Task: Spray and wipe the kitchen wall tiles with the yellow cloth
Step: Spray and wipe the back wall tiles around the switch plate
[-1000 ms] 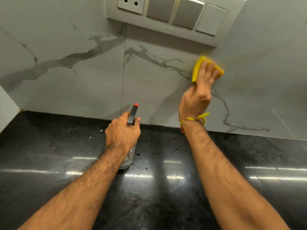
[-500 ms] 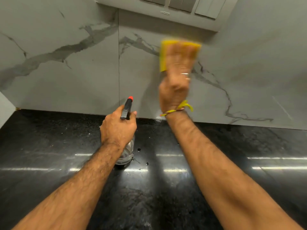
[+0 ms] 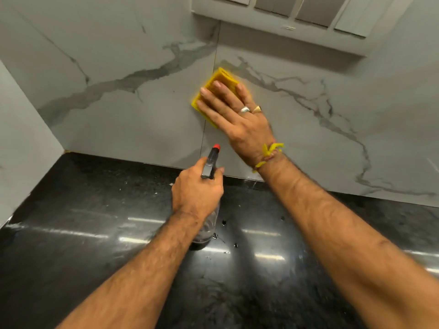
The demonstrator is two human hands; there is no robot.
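My right hand (image 3: 235,115) lies flat on the folded yellow cloth (image 3: 222,78) and presses it against the grey marble-patterned wall tiles (image 3: 118,110), right over the vertical joint between two tiles. Most of the cloth is hidden under my fingers. My left hand (image 3: 196,192) grips the neck of a clear spray bottle (image 3: 209,225) with a black, red-tipped nozzle (image 3: 212,160). The bottle stands upright on the black countertop (image 3: 95,245), close to the wall and just below the cloth.
A grey switch panel (image 3: 297,15) juts out from the wall above the cloth. A side wall (image 3: 21,150) closes the corner at the left. Small water drops (image 3: 223,222) dot the glossy countertop beside the bottle.
My right hand has swept the cloth leftward and down across the tiles, from under the switch panel to the tile joint. My left hand stays on the bottle.
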